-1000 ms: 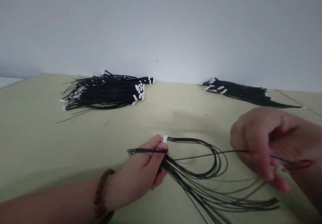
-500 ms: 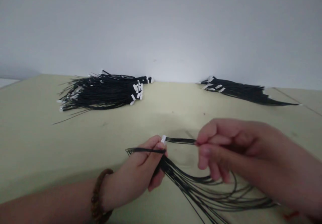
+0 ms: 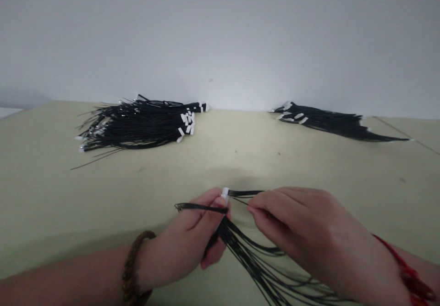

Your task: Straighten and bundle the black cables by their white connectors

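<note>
A small white connector (image 3: 225, 193) is pinched between the thumb and forefinger of my left hand (image 3: 195, 232). That hand also grips a bundle of black wires (image 3: 247, 251), which fans out below toward the lower right; a short group of wire ends lies across the thumb and points left. Several black wires run right from the connector's upper part. My right hand (image 3: 302, 232) is closed, its thumb and forefinger pinching a single black wire (image 3: 239, 201) whose end is close to the connector's right side. Whether the wire end sits in the connector I cannot tell.
At the back left lies a large pile of black wires with white connectors (image 3: 144, 125). A smaller pile of similar wires (image 3: 330, 121) rests at the back right. Both are on the pale table (image 3: 103, 205), near the white wall (image 3: 220, 44).
My right hand has moved left and down toward the connector and turned, its fingertips now pinching a single wire. My left hand keeps its grip on the connector, almost unmoved.
</note>
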The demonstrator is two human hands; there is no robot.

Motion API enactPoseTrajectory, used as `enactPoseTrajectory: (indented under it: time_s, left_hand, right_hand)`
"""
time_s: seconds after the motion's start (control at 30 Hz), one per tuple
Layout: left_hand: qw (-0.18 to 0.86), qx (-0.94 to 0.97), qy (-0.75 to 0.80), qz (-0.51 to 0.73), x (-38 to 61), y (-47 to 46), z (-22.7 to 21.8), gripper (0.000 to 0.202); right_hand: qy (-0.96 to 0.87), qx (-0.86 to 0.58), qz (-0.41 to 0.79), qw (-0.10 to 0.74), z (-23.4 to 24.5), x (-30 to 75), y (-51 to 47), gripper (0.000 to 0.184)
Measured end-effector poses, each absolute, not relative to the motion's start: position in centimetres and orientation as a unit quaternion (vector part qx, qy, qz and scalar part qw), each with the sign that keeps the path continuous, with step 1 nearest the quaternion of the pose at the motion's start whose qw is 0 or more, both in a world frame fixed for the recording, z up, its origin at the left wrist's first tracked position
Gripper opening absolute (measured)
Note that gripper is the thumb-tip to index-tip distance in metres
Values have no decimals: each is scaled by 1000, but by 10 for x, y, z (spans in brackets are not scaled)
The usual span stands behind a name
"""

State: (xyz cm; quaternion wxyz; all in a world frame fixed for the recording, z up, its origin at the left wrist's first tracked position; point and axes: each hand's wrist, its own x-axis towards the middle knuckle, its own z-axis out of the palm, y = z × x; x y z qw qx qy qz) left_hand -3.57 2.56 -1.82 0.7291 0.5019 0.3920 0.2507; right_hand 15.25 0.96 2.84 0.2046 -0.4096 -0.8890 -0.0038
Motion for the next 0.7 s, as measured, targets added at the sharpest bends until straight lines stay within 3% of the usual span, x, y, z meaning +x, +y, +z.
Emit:
enactPoseTrajectory:
  time_s: [0.7]
  left_hand:
    - [699, 519, 416, 262, -28, 24, -6, 31]
  right_hand:
    - [-901, -393, -20, 185, 25, 152, 7, 17]
